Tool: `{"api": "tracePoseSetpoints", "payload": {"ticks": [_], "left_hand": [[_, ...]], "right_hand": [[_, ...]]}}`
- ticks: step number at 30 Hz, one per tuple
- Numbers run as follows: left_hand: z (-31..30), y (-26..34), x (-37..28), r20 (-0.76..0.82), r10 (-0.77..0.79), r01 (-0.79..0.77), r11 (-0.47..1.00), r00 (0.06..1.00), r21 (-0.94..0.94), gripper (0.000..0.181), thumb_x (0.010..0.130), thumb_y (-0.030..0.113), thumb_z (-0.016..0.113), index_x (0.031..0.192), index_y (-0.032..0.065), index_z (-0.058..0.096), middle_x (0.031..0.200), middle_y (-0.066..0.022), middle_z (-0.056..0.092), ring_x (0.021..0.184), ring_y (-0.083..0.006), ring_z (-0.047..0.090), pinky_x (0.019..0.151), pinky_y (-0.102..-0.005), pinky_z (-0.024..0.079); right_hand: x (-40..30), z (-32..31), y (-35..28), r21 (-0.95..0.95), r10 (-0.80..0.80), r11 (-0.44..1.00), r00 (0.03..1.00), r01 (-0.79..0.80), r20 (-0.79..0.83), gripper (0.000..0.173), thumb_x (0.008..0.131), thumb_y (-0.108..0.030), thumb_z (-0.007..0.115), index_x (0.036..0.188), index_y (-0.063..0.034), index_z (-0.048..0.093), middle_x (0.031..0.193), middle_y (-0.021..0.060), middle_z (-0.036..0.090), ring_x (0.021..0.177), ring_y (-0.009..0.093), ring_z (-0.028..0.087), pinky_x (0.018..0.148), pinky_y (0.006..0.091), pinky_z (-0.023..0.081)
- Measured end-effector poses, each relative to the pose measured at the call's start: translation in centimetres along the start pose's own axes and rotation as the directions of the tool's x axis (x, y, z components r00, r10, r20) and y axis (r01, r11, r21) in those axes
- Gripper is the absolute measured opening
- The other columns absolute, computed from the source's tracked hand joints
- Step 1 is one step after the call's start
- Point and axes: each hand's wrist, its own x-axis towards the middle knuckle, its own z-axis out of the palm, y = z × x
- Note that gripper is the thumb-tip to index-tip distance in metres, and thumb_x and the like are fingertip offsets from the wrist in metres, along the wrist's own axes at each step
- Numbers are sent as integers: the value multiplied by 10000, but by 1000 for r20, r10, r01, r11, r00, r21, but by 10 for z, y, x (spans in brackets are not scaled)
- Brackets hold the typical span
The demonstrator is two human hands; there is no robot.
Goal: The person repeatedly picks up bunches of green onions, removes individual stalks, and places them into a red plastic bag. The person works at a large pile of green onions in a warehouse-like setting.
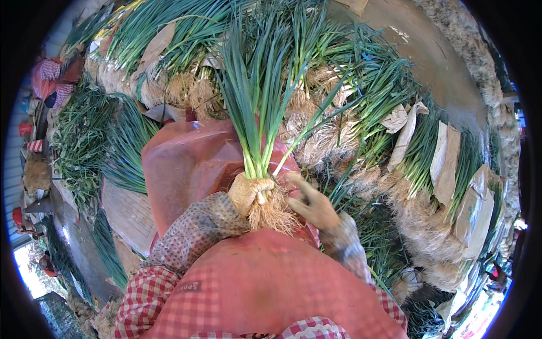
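My left hand (247, 193) grips a bunch of green onions (255, 123) around its pale stalks, just above the hairy roots, over my lap. The green leaves point away from me, and the tan roots hang towards my body. To the right of the roots, my right hand (314, 204) is slightly blurred, with its fingers apart and nothing plainly held in it. Near its fingertips one white stalk leans out to the right from the bunch. A translucent red plastic apron (182, 165) covers my lap and front.
Rows of green onions (381, 97) with tangled roots curve around the front and right, with cardboard pieces (444, 156) among them. At left lie loose leaves (82, 144), more onions (131, 148) and a flat cardboard sheet (129, 207). Another person (53, 80) is at the far upper left.
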Motion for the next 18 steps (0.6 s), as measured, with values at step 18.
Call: {"api": "tracePoseSetpoints", "payload": {"ticks": [18], "left_hand": [[3, -6, -2, 37, 62, -66, 993, 997, 99, 198, 768, 113, 702, 906, 11, 602, 683, -47, 591, 544, -116, 555, 487, -234, 448]], "right_hand": [[24, 5, -16, -121, 56, 991, 998, -60, -36, 365, 940, -389, 550, 918, -44, 663, 779, 76, 684, 650, 169, 647, 632, 315, 543]]}}
